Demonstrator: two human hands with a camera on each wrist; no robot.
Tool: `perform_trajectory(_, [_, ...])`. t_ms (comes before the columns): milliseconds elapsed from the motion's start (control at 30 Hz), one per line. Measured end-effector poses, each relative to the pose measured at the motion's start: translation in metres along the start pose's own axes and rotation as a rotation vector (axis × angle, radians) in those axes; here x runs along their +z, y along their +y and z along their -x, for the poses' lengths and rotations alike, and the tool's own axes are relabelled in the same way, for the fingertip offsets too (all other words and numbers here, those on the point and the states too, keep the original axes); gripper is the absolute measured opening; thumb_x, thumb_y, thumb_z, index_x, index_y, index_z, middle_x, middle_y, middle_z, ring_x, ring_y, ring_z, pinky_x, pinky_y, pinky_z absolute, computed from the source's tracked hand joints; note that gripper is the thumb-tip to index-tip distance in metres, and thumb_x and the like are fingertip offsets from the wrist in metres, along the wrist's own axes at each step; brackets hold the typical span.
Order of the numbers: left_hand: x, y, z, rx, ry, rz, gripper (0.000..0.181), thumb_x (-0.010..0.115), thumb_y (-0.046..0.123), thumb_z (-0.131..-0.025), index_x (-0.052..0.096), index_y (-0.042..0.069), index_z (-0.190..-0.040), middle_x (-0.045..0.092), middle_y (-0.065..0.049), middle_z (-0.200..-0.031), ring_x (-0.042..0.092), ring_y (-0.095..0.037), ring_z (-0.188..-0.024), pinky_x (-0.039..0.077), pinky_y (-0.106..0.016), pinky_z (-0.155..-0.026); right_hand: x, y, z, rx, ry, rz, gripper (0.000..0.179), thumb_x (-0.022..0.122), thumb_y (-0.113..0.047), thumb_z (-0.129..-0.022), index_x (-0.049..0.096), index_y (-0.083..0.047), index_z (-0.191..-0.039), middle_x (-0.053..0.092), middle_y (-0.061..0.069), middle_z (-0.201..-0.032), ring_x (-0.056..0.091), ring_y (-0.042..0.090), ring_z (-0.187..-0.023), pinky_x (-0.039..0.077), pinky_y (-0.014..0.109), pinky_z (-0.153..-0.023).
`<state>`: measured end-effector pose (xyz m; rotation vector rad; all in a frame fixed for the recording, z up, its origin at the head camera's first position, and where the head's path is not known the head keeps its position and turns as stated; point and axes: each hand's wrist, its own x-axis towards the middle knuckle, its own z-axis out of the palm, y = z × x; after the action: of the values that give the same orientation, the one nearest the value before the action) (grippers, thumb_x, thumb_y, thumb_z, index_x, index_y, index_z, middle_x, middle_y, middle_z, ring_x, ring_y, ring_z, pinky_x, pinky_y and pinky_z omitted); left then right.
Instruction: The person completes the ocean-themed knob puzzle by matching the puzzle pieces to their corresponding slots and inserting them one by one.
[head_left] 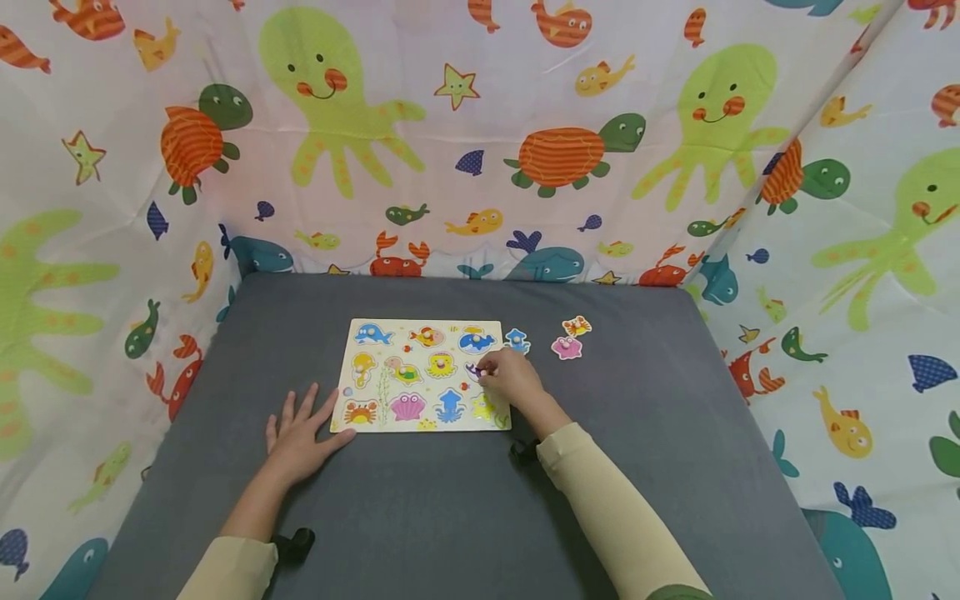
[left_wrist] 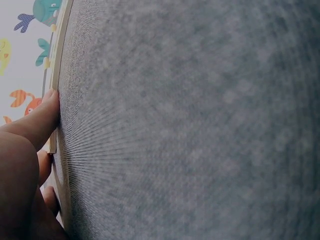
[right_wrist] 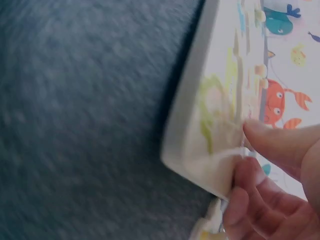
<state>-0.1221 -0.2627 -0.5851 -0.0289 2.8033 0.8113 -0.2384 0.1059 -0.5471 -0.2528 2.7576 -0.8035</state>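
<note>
A wooden puzzle board (head_left: 401,328) with knobbed sea-animal pieces lies on the grey table. My left hand (head_left: 295,446) is at its left side, fingers spread; in the left wrist view the thumb (left_wrist: 42,117) presses the board's front edge. Over the board's right part, my right hand (head_left: 517,383) pinches a small purple puzzle piece (head_left: 474,371) between thumb and fingers, hiding part of it. The right wrist view shows that thumb (right_wrist: 280,145) and the fingertips close together above the board's corner. A blue squid piece (head_left: 517,340) sits just off the board's right edge.
To the right of the board, a pink shell piece (head_left: 567,348) and an orange crab piece (head_left: 577,326) lie close together on the grey tabletop (head_left: 637,375). A curtain (head_left: 480,108) printed with sea animals hangs behind the table and along both sides.
</note>
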Motion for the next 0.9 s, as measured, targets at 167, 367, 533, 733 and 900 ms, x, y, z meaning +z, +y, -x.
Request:
perform_trajectory(167, [0.004, -0.003, 0.002, 0.007, 0.002, -0.011, 0.094, 0.062, 0.067, -0.089, 0.026, 0.020, -0.161, 0.006, -0.018, -0.170, -0.010, -0.049, -0.153, -0.009, -0.075, -0.112, -0.006, 0.010, 0.005, -0.026, 0.037, -0.055, 0.028, 0.076, -0.013, -0.089, 0.076, -0.011, -0.116, 0.071, 0.003, -0.099, 0.060, 0.019, -0.088, 0.053, 0.035, -0.076])
perform_trajectory(367, [0.002, -0.002, 0.001, 0.014, 0.010, -0.002, 0.093, 0.062, 0.066, -0.090, 0.025, 0.020, -0.162, 0.006, -0.018, -0.170, -0.011, -0.049, -0.153, -0.009, -0.075, -0.112, -0.025, 0.029, 0.004, 0.012, 0.167, -0.106, 0.032, 0.074, -0.014, -0.093, 0.072, -0.009, -0.124, 0.073, 0.008, -0.104, 0.069, 0.025, -0.095, 0.058, 0.040, -0.080])
perform_trajectory(533, [-0.002, -0.002, 0.000, 0.027, 0.029, -0.003, 0.092, 0.062, 0.064, -0.091, 0.024, 0.019, -0.162, 0.005, -0.019, -0.170, -0.011, -0.050, -0.153, -0.009, -0.076, -0.112, -0.042, 0.043, -0.004, 0.012, 0.296, -0.124, 0.034, 0.074, -0.011, -0.092, 0.070, -0.006, -0.125, 0.073, 0.012, -0.106, 0.069, 0.028, -0.093, 0.059, 0.043, -0.079])
perform_trajectory(733, [0.001, -0.004, 0.004, 0.013, 0.013, -0.009, 0.094, 0.062, 0.066, -0.090, 0.024, 0.019, -0.162, 0.005, -0.020, -0.169, -0.010, -0.051, -0.152, -0.009, -0.076, -0.111, -0.055, 0.064, -0.009, 0.065, 0.382, -0.101, 0.034, 0.074, -0.013, -0.092, 0.070, -0.009, -0.126, 0.072, 0.011, -0.111, 0.070, 0.028, -0.096, 0.058, 0.044, -0.081])
perform_trajectory(900, [0.001, 0.000, 0.003, 0.017, 0.011, -0.004, 0.093, 0.062, 0.067, -0.090, 0.025, 0.021, -0.162, 0.006, -0.019, -0.170, -0.010, -0.050, -0.153, -0.009, -0.076, -0.111, -0.071, 0.082, -0.011, 0.118, 0.424, -0.093, 0.035, 0.073, -0.017, -0.094, 0.069, -0.008, -0.128, 0.070, 0.014, -0.119, 0.066, 0.033, -0.107, 0.053, 0.051, -0.093])
